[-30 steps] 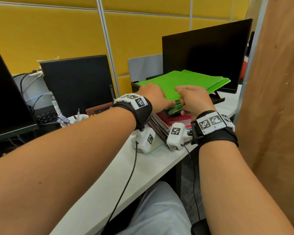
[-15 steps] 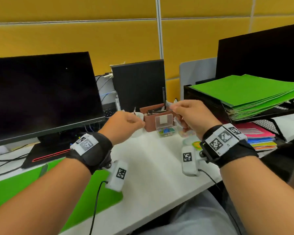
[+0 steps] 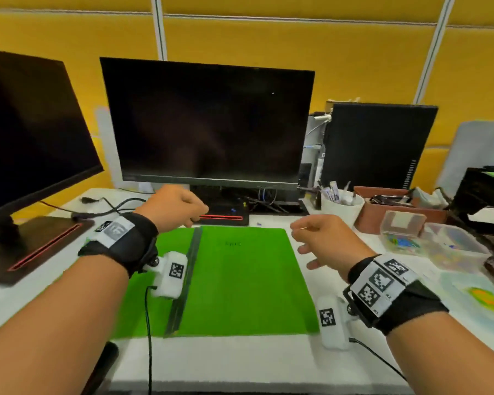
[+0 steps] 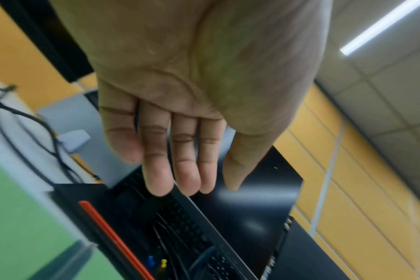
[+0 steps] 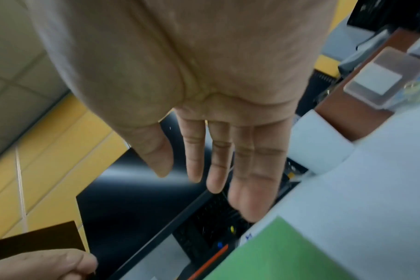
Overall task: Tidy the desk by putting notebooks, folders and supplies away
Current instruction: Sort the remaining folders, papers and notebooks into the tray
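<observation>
Hands hover empty, left hand (image 3: pixel 174 206) and right hand (image 3: pixel 322 240) with fingers relaxed, above the flat green plastic folder (image 3: pixel 240 280) on the white counter (image 3: pixel 240 360). Light, floppy, probably slick; pinch its near edge.

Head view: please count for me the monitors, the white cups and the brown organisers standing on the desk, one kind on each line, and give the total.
Monitors: 2
White cup: 1
Brown organiser: 1
Total: 4
</observation>
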A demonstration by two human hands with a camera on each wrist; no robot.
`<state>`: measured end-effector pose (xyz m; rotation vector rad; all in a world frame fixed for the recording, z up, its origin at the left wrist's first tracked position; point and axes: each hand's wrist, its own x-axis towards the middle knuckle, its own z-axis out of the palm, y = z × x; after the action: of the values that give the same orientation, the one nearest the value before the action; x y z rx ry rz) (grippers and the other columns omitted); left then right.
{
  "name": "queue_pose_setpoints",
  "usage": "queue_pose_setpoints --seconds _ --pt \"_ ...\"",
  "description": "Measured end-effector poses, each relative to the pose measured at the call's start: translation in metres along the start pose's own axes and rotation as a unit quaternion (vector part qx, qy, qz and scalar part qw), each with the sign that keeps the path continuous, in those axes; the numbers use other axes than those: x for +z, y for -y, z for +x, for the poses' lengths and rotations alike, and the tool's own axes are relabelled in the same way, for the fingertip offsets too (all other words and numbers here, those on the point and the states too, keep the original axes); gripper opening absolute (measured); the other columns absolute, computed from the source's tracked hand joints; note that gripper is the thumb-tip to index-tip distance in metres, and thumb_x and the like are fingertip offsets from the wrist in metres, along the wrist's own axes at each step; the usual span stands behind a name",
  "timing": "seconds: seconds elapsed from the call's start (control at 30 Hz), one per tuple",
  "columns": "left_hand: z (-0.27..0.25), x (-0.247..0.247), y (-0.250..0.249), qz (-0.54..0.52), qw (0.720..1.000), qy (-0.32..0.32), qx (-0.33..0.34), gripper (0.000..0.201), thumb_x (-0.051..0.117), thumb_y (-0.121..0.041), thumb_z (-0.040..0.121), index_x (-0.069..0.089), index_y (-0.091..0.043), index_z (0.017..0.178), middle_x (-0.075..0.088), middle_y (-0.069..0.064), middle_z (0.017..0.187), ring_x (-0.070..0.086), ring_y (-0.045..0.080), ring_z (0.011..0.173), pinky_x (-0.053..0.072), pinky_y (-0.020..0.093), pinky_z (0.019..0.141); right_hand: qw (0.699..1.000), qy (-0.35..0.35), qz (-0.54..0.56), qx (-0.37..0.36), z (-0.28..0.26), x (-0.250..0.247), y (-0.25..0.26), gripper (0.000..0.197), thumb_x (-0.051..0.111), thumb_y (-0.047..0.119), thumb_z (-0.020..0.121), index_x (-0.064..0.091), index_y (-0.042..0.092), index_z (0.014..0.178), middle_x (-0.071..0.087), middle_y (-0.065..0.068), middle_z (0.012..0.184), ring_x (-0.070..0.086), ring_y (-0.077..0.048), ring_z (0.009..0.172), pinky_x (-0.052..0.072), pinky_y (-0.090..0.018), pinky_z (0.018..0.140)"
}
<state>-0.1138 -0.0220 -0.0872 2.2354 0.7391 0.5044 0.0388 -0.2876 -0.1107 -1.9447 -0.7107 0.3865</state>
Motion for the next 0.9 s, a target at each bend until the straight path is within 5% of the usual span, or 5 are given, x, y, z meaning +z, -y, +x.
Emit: queue_pose_setpoints --seconds 0.2,0.33,0.47,0.57,0.9 --pt "-0.01 -0.016 0.051 -0.059 0.991 0.005 -0.117 0.019 0.069 -0.026 0.095 0.073 -0.01 0.104 0.075 0.01 0.102 0.069 0.016 0.077 0.047 0.019 0.055 0.995 0.071 -0.05 0.038 0.027 0.035 0.002 0.02 0.066 0.028 0.099 0.07 0.025 0.119 0.064 0.001 0.122 0.055 -0.006 0.089 0.045 -0.029 0.066" --pt "-0.017 -0.017 0.066 -0.013 0.992 0.024 -0.122 0.028 0.064 -0.025 0.099 0.071 -0.008 0.12 0.071 0.01 0.118 0.064 0.018 0.091 0.049 0.019 0.069 0.989 0.048 -0.009 0.139 0.038 0.025 -0.01 0.013 0.066 0.028 0.099 0.068 0.029 0.112 0.053 -0.002 0.131 0.048 -0.031 0.117 0.051 -0.053 0.084" --pt "-0.023 -0.002 0.068 0.032 0.989 0.079 -0.119 0.037 0.066 -0.037 0.096 0.07 -0.017 0.127 0.065 0.004 0.133 0.058 0.021 0.122 0.043 0.029 0.101 0.977 0.042 0.055 0.201 0.039 0.02 -0.018 0.012 0.067 0.027 0.099 0.063 0.025 0.11 0.046 -0.006 0.14 0.052 -0.038 0.12 0.054 -0.05 0.071" --pt "-0.026 0.012 0.065 0.056 0.987 0.096 -0.114 0.035 0.076 -0.037 0.089 0.074 -0.019 0.119 0.066 -0.001 0.131 0.058 0.017 0.117 0.041 0.027 0.097 0.969 0.033 0.101 0.223 0.041 0.016 -0.025 0.025 0.067 0.023 0.099 0.06 0.021 0.123 0.047 -0.014 0.139 0.056 -0.039 0.118 0.055 -0.05 0.071" --pt "-0.03 0.023 0.057 0.063 0.986 0.103 -0.117 0.036 0.083 -0.038 0.082 0.076 -0.021 0.114 0.067 -0.002 0.13 0.058 0.013 0.109 0.043 0.028 0.1 0.974 0.022 0.11 0.197 0.042 0.015 -0.037 0.022 0.068 0.004 0.093 0.064 0.008 0.114 0.05 -0.011 0.082 0.047 -0.022 0.068 0.045 -0.037 0.069"
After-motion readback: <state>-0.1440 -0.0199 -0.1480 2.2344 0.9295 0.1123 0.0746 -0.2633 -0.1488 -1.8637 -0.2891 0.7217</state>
